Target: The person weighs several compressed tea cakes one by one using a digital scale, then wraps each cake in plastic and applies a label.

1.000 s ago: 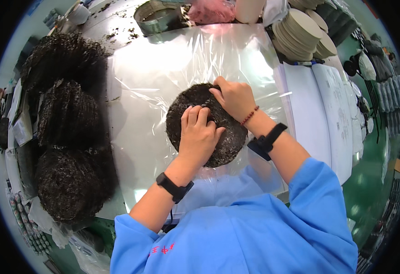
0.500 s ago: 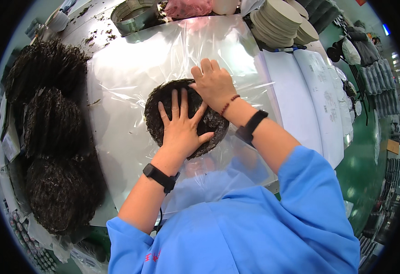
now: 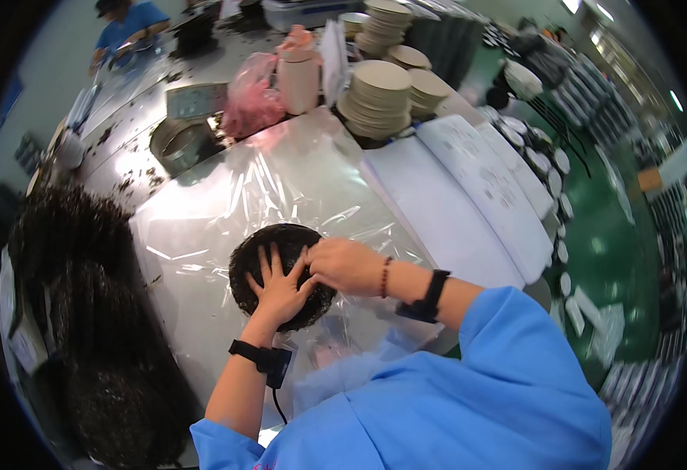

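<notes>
A round, dark cake that looks like dried seaweed (image 3: 300,315) lies on clear plastic sheeting (image 3: 195,235) in the middle of the worktable. My left hand (image 3: 281,296) rests flat on it with fingers spread. At the cake's upper right edge, my right hand (image 3: 350,266) is closed, its fingertips drawn together beside my left fingers. What they pinch, if anything, is hidden. To the left, dark shaggy piles of the same-looking material (image 3: 108,313) line the table.
A metal ring (image 3: 180,149) stands beyond the sheeting, near a pink plastic bag (image 3: 256,98) and a pale cylinder (image 3: 299,82). Stacks of cream discs (image 3: 376,98) stand behind white paper sheets (image 3: 453,196) on the right. A person in blue (image 3: 128,31) works at the far left.
The view has tilted up and shifted, showing more of the far table and another person. My right hand has come down along the cake's right edge, its fingers drawn in. My left hand stays spread.
</notes>
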Available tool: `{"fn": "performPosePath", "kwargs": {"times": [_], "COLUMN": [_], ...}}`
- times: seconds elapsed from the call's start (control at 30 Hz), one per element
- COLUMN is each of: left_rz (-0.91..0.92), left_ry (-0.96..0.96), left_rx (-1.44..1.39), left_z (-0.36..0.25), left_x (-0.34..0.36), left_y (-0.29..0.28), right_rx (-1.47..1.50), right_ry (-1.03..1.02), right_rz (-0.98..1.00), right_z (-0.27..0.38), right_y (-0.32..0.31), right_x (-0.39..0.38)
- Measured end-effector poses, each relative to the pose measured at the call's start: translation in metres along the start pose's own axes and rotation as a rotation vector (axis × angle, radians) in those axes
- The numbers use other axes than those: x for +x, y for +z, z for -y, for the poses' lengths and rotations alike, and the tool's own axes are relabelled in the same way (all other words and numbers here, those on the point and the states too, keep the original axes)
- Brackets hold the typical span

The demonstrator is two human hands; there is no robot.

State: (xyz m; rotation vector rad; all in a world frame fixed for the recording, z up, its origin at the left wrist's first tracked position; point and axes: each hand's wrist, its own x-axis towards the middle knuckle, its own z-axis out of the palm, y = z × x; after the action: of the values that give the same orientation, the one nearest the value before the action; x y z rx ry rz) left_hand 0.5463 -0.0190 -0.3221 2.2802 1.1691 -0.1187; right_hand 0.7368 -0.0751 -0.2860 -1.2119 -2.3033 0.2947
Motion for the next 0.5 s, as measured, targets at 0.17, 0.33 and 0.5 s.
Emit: {"fn": "performPosePath", "kwargs": {"times": [0.17,0.33,0.5], "left_rz": [-0.066,-0.029,-0.054], "left_ry": [0.034,-0.028,-0.087], "left_rx": [0.208,0.345,0.434], "left_z": [-0.014,-0.033,0.005], "left_x": [-0.008,-0.003,0.004], "left_y": [-0.001,0.007,0.01], "right_rx": [-0.446,-0.585,-0.146], "right_ry": [0.518,0.269,0.555], "right_rz": [0.185,0.07,-0.94], "right_z": [0.023,-0.013,0.002], "right_y": [-0.021,0.011,-0.065], "right_x": [-0.138,-0.157,-0.086]}}
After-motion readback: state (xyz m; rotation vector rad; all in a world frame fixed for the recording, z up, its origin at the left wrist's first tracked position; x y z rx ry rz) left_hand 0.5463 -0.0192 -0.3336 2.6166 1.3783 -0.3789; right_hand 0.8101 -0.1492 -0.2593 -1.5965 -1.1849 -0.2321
